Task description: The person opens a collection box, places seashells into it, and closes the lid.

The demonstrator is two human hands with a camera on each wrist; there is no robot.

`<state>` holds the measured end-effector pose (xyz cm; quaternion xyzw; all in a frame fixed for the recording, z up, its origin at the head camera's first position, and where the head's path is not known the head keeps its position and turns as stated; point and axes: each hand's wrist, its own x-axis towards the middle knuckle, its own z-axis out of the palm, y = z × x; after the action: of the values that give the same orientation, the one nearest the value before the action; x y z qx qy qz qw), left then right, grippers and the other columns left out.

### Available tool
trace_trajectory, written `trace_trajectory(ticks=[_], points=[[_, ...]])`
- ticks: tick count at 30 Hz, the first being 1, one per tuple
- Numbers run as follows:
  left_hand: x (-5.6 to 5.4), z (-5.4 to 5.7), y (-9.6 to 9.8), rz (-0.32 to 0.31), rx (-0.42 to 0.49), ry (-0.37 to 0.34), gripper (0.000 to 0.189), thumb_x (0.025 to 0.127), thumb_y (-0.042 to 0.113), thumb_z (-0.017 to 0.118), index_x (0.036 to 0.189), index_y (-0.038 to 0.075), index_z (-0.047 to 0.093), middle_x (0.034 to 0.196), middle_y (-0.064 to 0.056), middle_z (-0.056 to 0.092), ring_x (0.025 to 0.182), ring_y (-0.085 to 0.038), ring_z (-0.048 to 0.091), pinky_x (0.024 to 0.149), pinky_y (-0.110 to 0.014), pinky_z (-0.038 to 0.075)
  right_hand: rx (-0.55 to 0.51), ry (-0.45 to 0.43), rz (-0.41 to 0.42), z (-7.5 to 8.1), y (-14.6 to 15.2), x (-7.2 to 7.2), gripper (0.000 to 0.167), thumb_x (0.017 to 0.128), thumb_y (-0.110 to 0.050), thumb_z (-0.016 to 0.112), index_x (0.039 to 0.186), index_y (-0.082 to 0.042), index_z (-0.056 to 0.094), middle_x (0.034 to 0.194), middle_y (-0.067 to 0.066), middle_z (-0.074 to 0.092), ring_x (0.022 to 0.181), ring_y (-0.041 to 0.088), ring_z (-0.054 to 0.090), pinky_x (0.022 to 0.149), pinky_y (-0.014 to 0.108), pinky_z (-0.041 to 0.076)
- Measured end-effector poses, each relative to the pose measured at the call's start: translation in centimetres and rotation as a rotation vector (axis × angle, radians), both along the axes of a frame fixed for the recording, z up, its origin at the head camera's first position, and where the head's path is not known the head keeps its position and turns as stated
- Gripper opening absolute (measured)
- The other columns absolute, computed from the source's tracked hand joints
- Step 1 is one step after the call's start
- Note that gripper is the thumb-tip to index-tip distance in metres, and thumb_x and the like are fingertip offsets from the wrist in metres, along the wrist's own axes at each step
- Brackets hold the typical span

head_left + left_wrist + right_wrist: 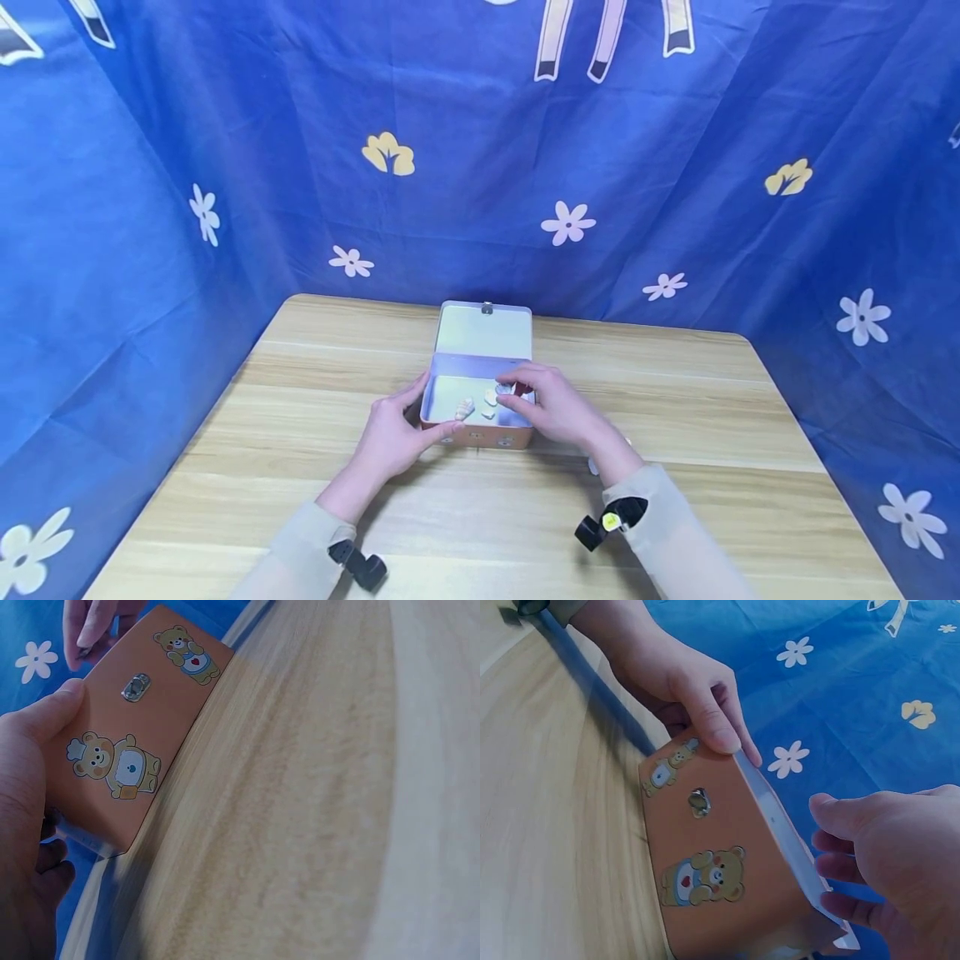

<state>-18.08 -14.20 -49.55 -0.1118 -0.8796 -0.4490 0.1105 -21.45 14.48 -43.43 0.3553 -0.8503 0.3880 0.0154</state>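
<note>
An orange tin box stands on the table, its hinged lid folded back. Bear pictures and a metal clasp mark its front. My left hand grips the box's left front corner, thumb on the front rim and fingers along the side. Inside lie a striped spiral seashell, a pale shell and a smaller one. Over the box's right half, my right hand pinches a small greyish seashell between thumb and index finger; the fingers partly hide it.
White pieces lie on the wooden table right of the box, partly hidden under my right forearm. A blue cloth with flowers hangs behind the table and along both sides.
</note>
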Motion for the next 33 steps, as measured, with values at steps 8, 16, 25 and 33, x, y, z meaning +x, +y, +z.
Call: trace_trajectory(ticks=[8,16,25,33], points=[[0.0,0.1,0.0,-0.008,0.005,0.002,0.110,0.072,0.065,0.091,0.156,0.007,0.051,0.148,-0.017,0.055,0.139,-0.033,0.052,0.115,-0.052,0.044,0.022,0.015,0.016,-0.6,-0.9,-0.5,0.027,0.101,-0.018,0.075,0.126,-0.007,0.075,0.106,-0.002,0.073,0.093,0.010,0.066,0.085,0.041,0.060],[0.2,0.2,0.0,-0.002,0.006,-0.011,0.110,0.072,0.064,0.092,0.156,0.007,0.051,0.148,-0.016,0.056,0.138,-0.034,0.054,0.116,-0.052,0.043,0.036,-0.001,0.009,-1.0,-1.3,-0.7,0.030,0.102,-0.017,0.074,0.127,-0.001,0.074,0.107,0.001,0.073,0.096,0.015,0.067,0.087,0.045,0.060],[0.2,0.2,0.0,-0.006,0.014,-0.013,0.108,0.073,0.060,0.094,0.156,0.006,0.051,0.149,-0.014,0.056,0.138,-0.033,0.054,0.116,-0.051,0.043,0.035,0.034,-0.010,-1.3,-1.1,-0.6,0.035,0.100,-0.017,0.076,0.131,-0.001,0.072,0.123,0.015,0.073,0.114,0.027,0.067,0.102,0.045,0.055],[0.2,0.1,0.0,-0.006,0.018,-0.007,0.107,0.073,0.058,0.094,0.155,0.005,0.052,0.149,-0.013,0.056,0.138,-0.033,0.054,0.117,-0.051,0.042,0.005,0.050,-0.031,-0.5,0.3,0.3,0.034,0.100,-0.019,0.077,0.131,-0.006,0.073,0.130,0.008,0.072,0.121,0.022,0.066,0.107,0.043,0.052]])
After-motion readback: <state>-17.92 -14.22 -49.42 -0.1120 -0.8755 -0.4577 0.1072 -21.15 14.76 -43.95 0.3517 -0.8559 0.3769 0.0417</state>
